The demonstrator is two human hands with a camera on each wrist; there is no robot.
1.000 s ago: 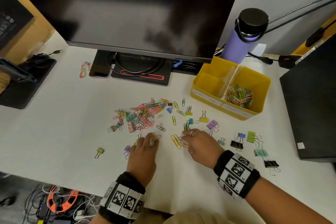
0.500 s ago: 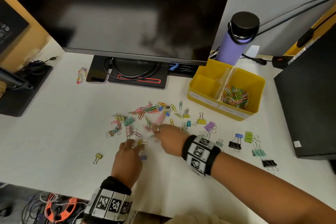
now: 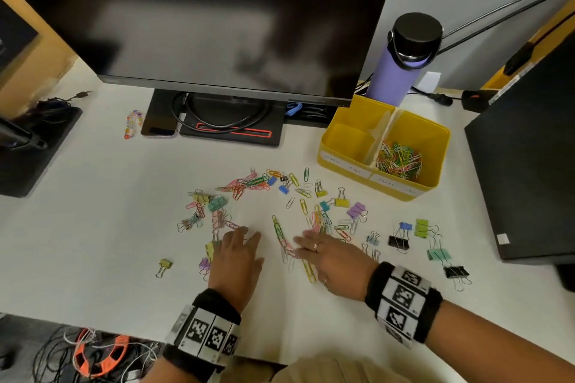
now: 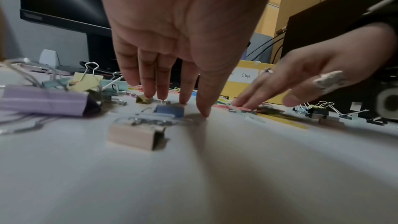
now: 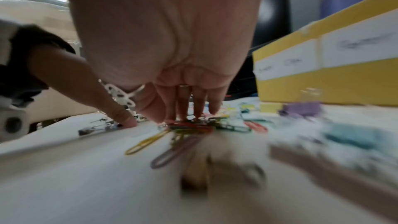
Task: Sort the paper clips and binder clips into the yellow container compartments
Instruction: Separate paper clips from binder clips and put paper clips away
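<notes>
Standing right by the desk here. Closest to the person, both hands are flat-ish on the white desk (image 3: pixel 93 227), fingers straight, nothing pinched in either. The left hand (image 3: pixel 235 261) has its fingertips (image 4: pixel 183 102) down on the surface among a few binder clips (image 4: pixel 170 111), and I'd guess it's herding them aside so they don't get mixed back in. The right hand (image 3: pixel 334 263) is spread over a little bunch of paper clips (image 5: pixel 189 127), fingers pressing down on them, which looks like raking them into a pile to scoop in one go instead of picking one at a time.

A bit further out, the main scatter of mixed clips (image 3: pixel 249 186) sits mid-desk, and a line of bigger binder clips (image 3: pixel 401 236) trails off to the right, well apart from the paper-clip mess, maybe pre-sorted that way.

Beyond that is the yellow container (image 3: pixel 348 121), to the right past the scatter. Its right compartment holds a heap of paper clips (image 3: pixel 399 160); the left one looks empty from here. Labels on the front, one reads "Clips". So paper clips seem to go first, binder clips not started.

Behind it all: a purple bottle (image 3: pixel 395 74) and the monitor (image 3: pixel 202 15).
</notes>
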